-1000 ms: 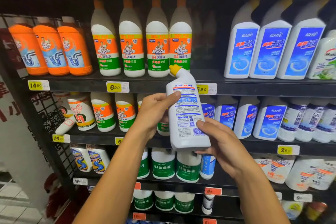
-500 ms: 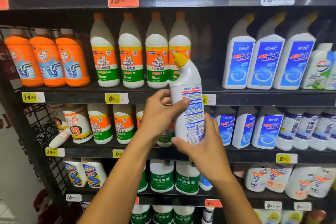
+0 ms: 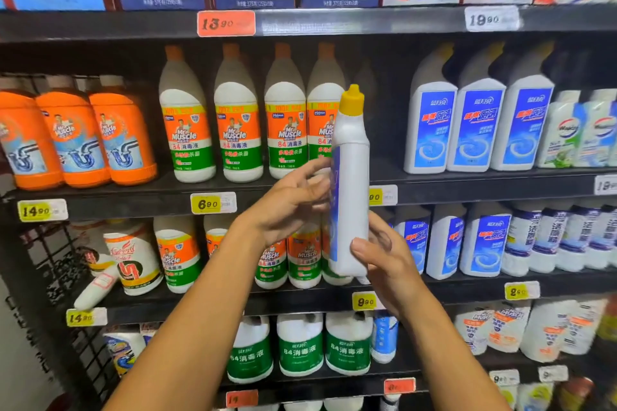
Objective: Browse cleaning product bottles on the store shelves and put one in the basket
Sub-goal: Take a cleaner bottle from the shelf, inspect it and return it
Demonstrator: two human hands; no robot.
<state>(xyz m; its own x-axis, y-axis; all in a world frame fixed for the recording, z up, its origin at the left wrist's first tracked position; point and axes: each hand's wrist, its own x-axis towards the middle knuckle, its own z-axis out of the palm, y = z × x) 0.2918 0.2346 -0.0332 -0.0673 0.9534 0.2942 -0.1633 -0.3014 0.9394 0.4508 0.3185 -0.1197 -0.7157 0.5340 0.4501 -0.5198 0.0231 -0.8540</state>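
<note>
Before the middle shelf (image 3: 133,207), the white bottle (image 3: 352,197) stands upright, edge-on, its base pinched by the right hand (image 3: 384,260); the left hand (image 3: 290,203), fingers relaxed, touches its 9 o'clock side. Turn it slowly, gripping low, steadying above. No basket is in view.
</note>
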